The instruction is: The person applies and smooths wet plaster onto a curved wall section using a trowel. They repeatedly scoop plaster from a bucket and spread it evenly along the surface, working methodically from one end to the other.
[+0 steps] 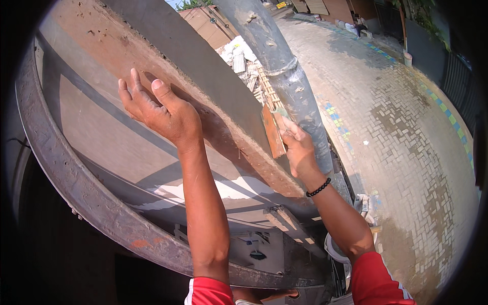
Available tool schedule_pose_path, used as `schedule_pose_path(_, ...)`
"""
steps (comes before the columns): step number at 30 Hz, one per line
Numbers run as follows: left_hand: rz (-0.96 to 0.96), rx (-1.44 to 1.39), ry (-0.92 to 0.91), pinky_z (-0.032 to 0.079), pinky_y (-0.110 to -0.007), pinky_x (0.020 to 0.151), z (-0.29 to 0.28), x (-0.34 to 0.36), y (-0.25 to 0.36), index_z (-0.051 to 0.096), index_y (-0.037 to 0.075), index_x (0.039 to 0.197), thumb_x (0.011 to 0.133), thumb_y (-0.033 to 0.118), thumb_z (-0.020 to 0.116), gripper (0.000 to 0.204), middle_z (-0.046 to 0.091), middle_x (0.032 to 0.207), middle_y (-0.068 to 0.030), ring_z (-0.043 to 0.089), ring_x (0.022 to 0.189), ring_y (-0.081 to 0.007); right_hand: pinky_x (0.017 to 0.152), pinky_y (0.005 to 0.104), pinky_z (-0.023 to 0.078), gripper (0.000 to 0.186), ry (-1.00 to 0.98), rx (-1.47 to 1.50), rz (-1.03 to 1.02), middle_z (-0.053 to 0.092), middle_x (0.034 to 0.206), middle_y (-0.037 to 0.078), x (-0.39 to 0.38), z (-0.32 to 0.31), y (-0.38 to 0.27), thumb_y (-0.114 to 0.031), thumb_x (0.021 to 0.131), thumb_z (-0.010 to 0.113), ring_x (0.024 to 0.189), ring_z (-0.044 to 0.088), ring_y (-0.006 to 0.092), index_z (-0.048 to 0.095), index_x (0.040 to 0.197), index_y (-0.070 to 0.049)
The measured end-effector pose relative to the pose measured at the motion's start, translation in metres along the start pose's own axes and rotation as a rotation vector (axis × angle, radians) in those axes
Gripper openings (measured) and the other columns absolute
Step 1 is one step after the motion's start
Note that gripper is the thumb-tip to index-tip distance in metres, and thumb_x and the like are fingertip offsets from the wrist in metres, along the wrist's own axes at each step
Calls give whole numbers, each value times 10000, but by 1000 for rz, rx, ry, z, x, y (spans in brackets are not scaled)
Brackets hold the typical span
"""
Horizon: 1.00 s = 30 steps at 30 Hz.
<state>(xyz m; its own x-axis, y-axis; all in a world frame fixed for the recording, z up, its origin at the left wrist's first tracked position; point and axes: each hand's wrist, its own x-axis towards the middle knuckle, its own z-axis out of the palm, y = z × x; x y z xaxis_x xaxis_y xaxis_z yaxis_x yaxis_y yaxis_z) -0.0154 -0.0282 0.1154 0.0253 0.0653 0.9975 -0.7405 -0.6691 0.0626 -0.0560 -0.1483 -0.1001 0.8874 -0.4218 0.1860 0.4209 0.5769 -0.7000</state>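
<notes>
My right hand (297,145), with a black bead bracelet on its wrist, is closed on a plastering float (273,133), a flat brown board tilted on edge. The float is at the grey side of a long plastered beam (188,46), near its lower corner; whether it touches all along cannot be made out. My left hand (165,112) is raised, palm up with fingers apart and nothing in it. It is in front of the beam's brownish underside (101,33), and a shadow falls beside it.
A thick grey pole (274,46) stands just beyond the beam. Below run a curved-looking metal bar (91,195) and a wooden plank (290,226). At the lower right is a white bucket (333,249). A paved lane (386,152) lies far below on the right.
</notes>
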Motion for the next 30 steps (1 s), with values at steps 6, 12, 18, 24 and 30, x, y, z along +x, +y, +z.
schedule_pose_path(6,24,167,-2,268,-482,1121,16,6,-10,358,-5,1413,1040,320,306,498,281,1460,-228,270,1387,-356,920,259,463,458,37,-63,33,599,1270,143,-26,40,-43,-37,935,540,1083,583,140,458,1375,62)
schedule_pose_path(12,8,138,-40,267,-515,1123,16,5,-11,318,-25,1414,1048,353,268,529,254,1463,-274,250,1396,-401,996,266,426,464,14,-3,206,566,1314,139,-53,73,-98,-69,956,540,1176,532,137,440,1394,46)
schedule_pose_path(18,33,200,-49,276,-534,1127,19,0,-12,328,-21,1416,1057,319,238,502,261,1466,-262,256,1401,-400,1029,318,434,483,134,458,241,501,1392,160,-69,74,-128,-40,978,448,1225,540,185,348,1442,46)
schedule_pose_path(24,40,181,-64,266,-530,1135,16,2,-16,326,-15,1426,1058,324,225,510,228,1489,-243,232,1414,-377,972,282,467,457,184,399,301,539,1334,157,-47,104,-136,-38,993,459,1157,568,165,359,1424,75)
schedule_pose_path(30,19,157,-67,236,-559,1145,14,-1,-17,327,-5,1427,1051,330,239,511,207,1510,-242,185,1434,-386,942,288,468,436,175,-141,274,620,1224,180,-22,125,-139,-110,949,559,1122,595,172,489,1345,59)
